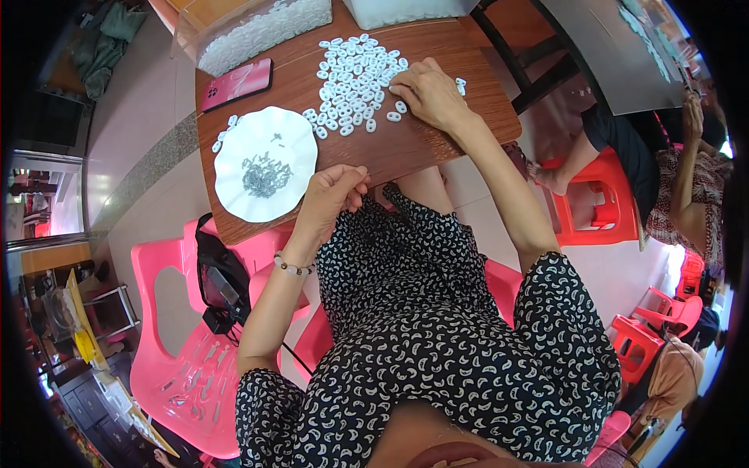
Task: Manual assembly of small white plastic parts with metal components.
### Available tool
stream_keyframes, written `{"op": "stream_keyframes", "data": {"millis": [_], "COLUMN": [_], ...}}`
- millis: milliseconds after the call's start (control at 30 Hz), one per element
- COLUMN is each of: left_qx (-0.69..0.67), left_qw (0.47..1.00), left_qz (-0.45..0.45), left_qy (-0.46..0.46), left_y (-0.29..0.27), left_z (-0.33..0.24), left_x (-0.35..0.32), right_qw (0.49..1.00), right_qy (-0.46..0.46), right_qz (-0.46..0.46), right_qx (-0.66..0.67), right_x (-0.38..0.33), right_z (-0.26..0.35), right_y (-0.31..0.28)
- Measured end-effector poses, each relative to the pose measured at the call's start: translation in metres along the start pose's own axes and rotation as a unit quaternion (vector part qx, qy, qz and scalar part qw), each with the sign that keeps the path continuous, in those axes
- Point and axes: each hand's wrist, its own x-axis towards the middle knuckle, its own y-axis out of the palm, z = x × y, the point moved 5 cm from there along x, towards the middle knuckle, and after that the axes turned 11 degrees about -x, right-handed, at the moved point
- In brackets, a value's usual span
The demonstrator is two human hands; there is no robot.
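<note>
Many small white oval pieces with two holes each lie spread over the brown wooden table. My right hand reaches to the right side of this spread, its fingers bent down and its fingertips among the pieces. Whatever is under them is hidden. At the table's near edge, my left hand is closed in a pinch, thumb against forefinger; anything between them is too small to make out. Left of it stands a white scalloped plate, on which small grey metal bits, perhaps screws, lie heaped.
A pink phone lies at the far left of the table. Behind it stand a clear bin of white pieces and a white tub. A pink chair holds a black bag. Another person sits at right near a red stool.
</note>
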Motion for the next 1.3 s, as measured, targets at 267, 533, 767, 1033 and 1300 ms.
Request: {"op": "stream_keyframes", "data": {"millis": [267, 533, 767, 1033, 1300], "left_qx": [0.004, -0.037, -0.063, -0.049, -0.02], "left_qw": [1.0, 0.979, 0.979, 0.987, 0.99], "left_qz": [-0.003, -0.084, -0.041, -0.027, -0.062], "left_qy": [-0.002, 0.18, 0.188, 0.151, 0.124], "left_y": [0.001, 0.031, 0.043, 0.039, 0.024], "left_z": [0.002, -0.019, -0.025, -0.017, -0.016], "left_x": [0.0, 0.003, 0.041, 0.049, 0.052], "right_qw": [0.996, 0.952, 0.929, 0.933, 0.942], "right_qy": [0.051, 0.106, 0.146, 0.116, 0.163], "right_qz": [-0.05, 0.029, 0.02, 0.02, 0.039], "right_qx": [0.057, 0.287, 0.339, 0.339, 0.291], "right_x": [0.004, -0.018, -0.036, -0.04, -0.041], "right_z": [0.002, 0.027, 0.037, 0.038, 0.024], "right_y": [-0.007, -0.02, -0.01, -0.011, -0.022]}}
